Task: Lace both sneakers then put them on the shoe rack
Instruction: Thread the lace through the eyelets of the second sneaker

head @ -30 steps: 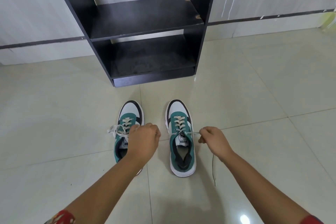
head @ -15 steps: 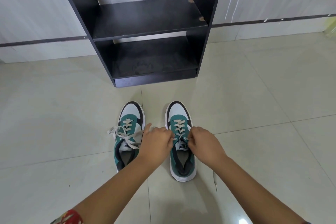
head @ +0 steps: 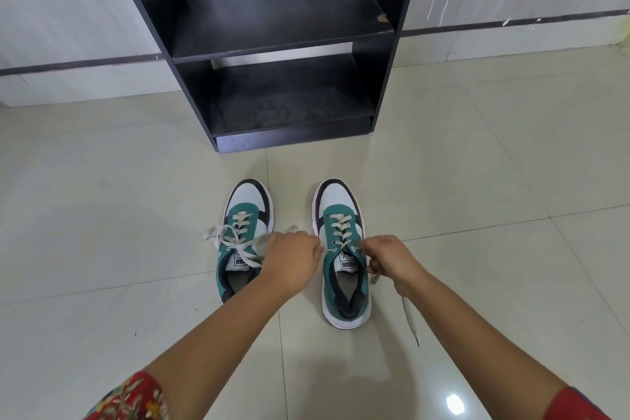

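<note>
Two green, white and black sneakers stand side by side on the tiled floor, toes pointing at the rack. The left sneaker (head: 246, 215) has a tied cream bow spread over its tongue. The right sneaker (head: 342, 215) is laced up to its top eyelets. My left hand (head: 291, 259) is closed on the left lace end, just left of the right sneaker. My right hand (head: 392, 259) grips the right lace end (head: 409, 320), which trails down onto the floor. The black shoe rack (head: 283, 27) stands beyond the shoes with bare shelves.
A pale wall with a dark stripe (head: 78, 61) runs behind the rack. Glossy beige floor tiles (head: 477, 181) spread on all sides of the shoes. My red patterned sleeves show at the bottom edge.
My hands were spread apart a second ago, came together over the right sneaker's tongue, and have now drawn apart again to either side of it, pulling the lace ends outward.
</note>
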